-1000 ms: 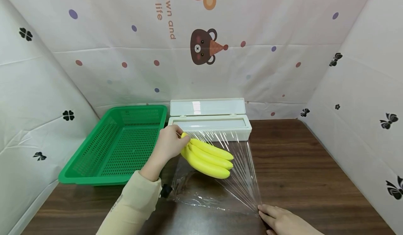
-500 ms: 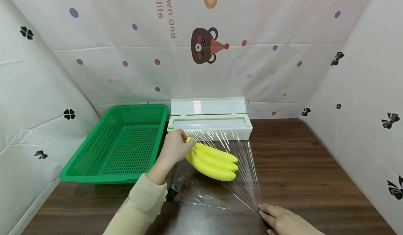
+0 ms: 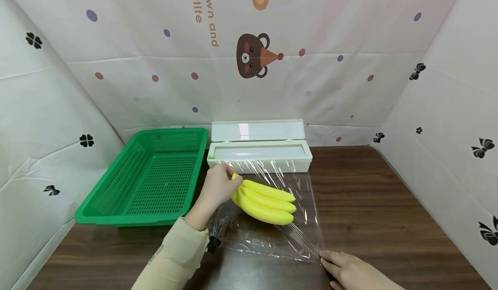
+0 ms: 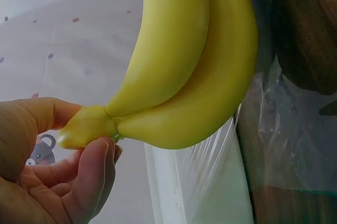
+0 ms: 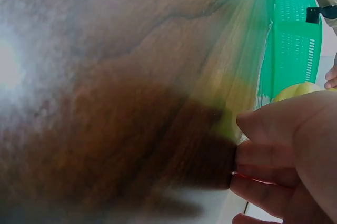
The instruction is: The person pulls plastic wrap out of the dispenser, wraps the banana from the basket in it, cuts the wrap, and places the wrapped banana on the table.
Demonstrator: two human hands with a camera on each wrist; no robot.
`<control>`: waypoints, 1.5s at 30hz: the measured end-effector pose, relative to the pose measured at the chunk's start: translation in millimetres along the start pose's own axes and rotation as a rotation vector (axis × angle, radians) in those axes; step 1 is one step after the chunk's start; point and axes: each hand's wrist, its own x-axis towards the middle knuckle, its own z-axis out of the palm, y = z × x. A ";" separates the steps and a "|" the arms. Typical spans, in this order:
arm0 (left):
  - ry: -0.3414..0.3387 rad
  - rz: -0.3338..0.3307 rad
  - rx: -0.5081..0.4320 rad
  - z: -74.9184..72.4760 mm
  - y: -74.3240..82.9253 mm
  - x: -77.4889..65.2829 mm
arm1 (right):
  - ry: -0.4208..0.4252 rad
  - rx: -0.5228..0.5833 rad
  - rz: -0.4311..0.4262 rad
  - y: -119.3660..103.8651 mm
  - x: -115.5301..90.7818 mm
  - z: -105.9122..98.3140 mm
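Note:
My left hand (image 3: 221, 186) pinches the stem end of a bunch of yellow bananas (image 3: 266, 203), which is over a sheet of clear cling film (image 3: 272, 242). In the left wrist view, thumb and fingers close round the stem of the bananas (image 4: 179, 66). The film runs from the front of a white cling film dispenser (image 3: 260, 151), whose lid stands raised. At the film's near right corner, my right hand (image 3: 352, 270) pinches the edge, and creases fan out from there. The right wrist view shows the fingertips of the right hand (image 5: 284, 155) close to the table.
A green plastic basket (image 3: 165, 220) stands to the left of the dispenser, on the brown wooden table (image 3: 389, 221). Printed white cloth (image 3: 155, 100) walls in the back and both sides. A small green piece (image 3: 211, 156) is on the dispenser's left end.
My left hand has carried the bananas a little to the right and nearer to me. The film's creases have eased, and the right hand holds its place at the corner.

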 end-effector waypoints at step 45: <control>-0.080 -0.073 0.065 0.1 -14.8 -8.3 | -0.093 0.037 0.071 0.8 19.8 -5.3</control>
